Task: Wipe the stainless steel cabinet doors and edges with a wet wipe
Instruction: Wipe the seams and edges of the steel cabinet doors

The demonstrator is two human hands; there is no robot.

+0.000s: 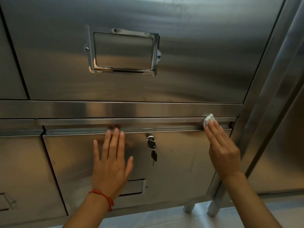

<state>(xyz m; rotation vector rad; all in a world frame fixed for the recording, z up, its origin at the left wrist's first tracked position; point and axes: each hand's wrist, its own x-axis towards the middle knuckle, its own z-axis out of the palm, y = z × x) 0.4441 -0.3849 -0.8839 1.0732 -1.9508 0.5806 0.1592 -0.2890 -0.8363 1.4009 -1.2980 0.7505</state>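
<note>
At the right end of the lower door's top edge: white wet wipe [208, 120], bunched into a small wad, pressed against the long handle strip [131, 121] by the straight, close-set fingertips [212, 123] of the right hand [223, 149]. Wad showing above and left of those fingers; thumb out of sight, so cannot tell whether also pinched from beneath. Just above the wipe, the horizontal rail [115, 109] between upper and lower doors. Left of it, flat on the lower door [177, 162], the left hand [111, 163], fingers straight and slightly spread, tips touching the underside of the handle strip, holding nothing; red cord bracelet [102, 195] round its wrist. Between the two hands, a lock [150, 138] with a black key in it and a second key [154, 156] dangling below. Partly under the left palm, a small label frame [136, 186]. Higher up, the upper door [205, 55] with a larger shiny label frame [123, 51]. Along the right side, the upright corner post [263, 99]; at the bottom, cabinet legs [212, 208] on a pale floor [156, 218].
</note>
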